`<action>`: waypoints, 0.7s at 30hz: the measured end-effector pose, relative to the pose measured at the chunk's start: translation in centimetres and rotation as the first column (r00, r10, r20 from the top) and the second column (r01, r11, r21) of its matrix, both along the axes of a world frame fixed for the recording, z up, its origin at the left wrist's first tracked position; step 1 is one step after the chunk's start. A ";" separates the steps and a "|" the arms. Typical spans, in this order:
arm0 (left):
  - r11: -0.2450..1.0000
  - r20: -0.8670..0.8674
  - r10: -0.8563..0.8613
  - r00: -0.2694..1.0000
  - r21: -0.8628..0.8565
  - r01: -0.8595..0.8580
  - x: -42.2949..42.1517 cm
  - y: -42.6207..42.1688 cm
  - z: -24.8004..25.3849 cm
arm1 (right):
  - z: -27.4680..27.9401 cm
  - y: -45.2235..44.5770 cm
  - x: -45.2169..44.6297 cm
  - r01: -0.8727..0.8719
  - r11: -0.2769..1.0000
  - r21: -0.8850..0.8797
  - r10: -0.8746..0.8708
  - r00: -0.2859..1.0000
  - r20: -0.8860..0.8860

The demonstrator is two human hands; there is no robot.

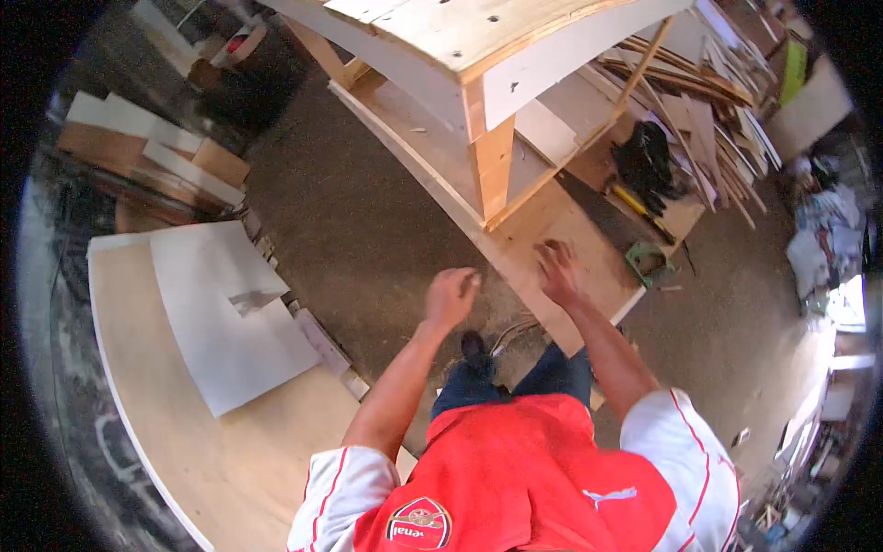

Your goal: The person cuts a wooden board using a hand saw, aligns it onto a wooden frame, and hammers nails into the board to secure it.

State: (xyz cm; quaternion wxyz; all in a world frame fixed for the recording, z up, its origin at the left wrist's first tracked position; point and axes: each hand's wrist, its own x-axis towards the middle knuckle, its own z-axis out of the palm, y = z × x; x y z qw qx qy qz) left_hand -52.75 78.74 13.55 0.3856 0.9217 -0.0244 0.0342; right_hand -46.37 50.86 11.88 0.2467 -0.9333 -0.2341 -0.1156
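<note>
My left hand [451,298] is held over the dark floor, its fingers curled in; whether anything small is in them I cannot make out. My right hand [559,272] hovers over or rests on a long plywood board [543,216], fingers apart and nothing in them; contact is not clear. Just ahead of both hands stands the corner leg [493,170] of a wooden workbench [515,37] with a pale top and white side panels. Right of my right hand lie a green tool [649,264], a yellow-handled tool [636,208] and a black bundle [647,161].
On the left a white sheet [216,340] lies on a large plywood panel [147,368]. Board offcuts [152,156] are stacked behind it. Long wood strips [713,101] are piled at the upper right. Bags [828,239] stand at the far right.
</note>
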 end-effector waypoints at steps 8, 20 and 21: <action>0.991 -0.097 0.135 0.986 0.009 -0.134 -2.2 12.7 1.0 | 2.9 11.5 2.4 -0.002 0.994 0.106 0.006 0.999 -0.036; 0.986 -0.116 -0.124 0.985 0.101 0.136 10.5 13.3 3.3 | 1.0 12.5 3.9 0.169 0.983 0.076 -0.161 0.981 -0.106; 0.974 -0.100 -0.156 0.983 0.151 0.170 12.6 13.1 3.3 | 0.9 13.3 3.5 0.209 0.975 0.076 -0.199 0.973 -0.120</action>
